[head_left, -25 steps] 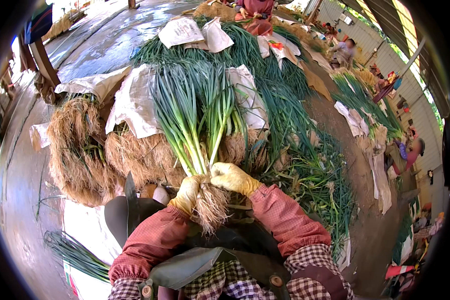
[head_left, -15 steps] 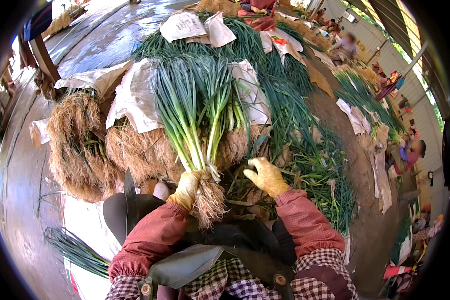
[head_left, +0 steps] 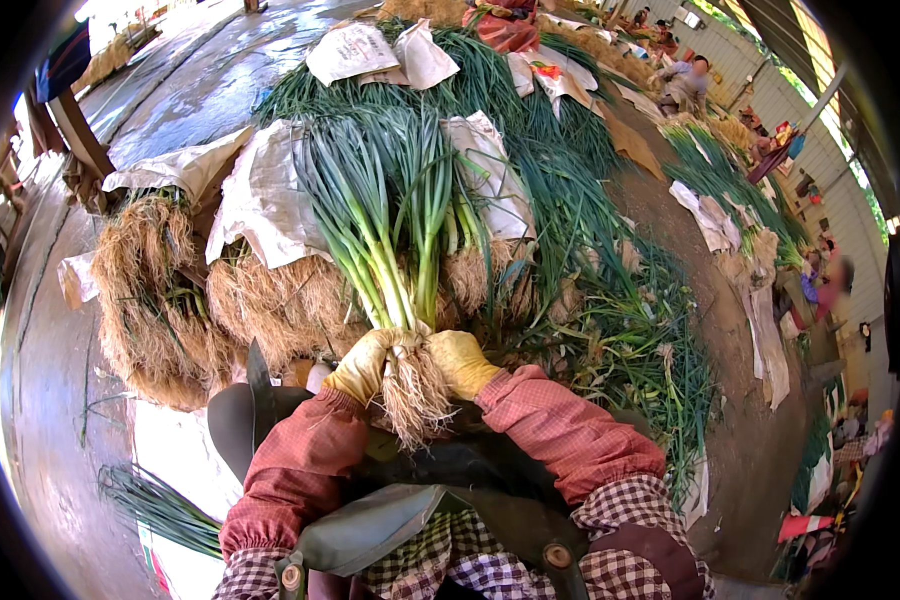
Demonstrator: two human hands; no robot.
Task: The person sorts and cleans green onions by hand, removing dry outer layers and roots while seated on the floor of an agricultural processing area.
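Note:
A bunch of green onions (head_left: 395, 270) stands tilted away from me, its long green leaves fanned over the pile and its stringy roots (head_left: 412, 408) hanging toward my lap. My left hand (head_left: 358, 366), in a yellowish glove, is closed around the white stem bases from the left. From the right, my right hand (head_left: 462, 364), gloved the same way, grips the same bunch just above the roots. Both sets of fingers are partly hidden by the stems and roots.
Beyond the bunch lie heaped green onions with brown roots (head_left: 280, 308), partly covered by white sacks (head_left: 267, 205). Loose leaves (head_left: 635, 370) litter the ground to the right. More green onions (head_left: 160, 508) lie at lower left. A co-worker (head_left: 685, 88) sits at far right.
My right hand has moved left and inward from open air onto the base of the bunch and closed there. My left hand keeps its hold.

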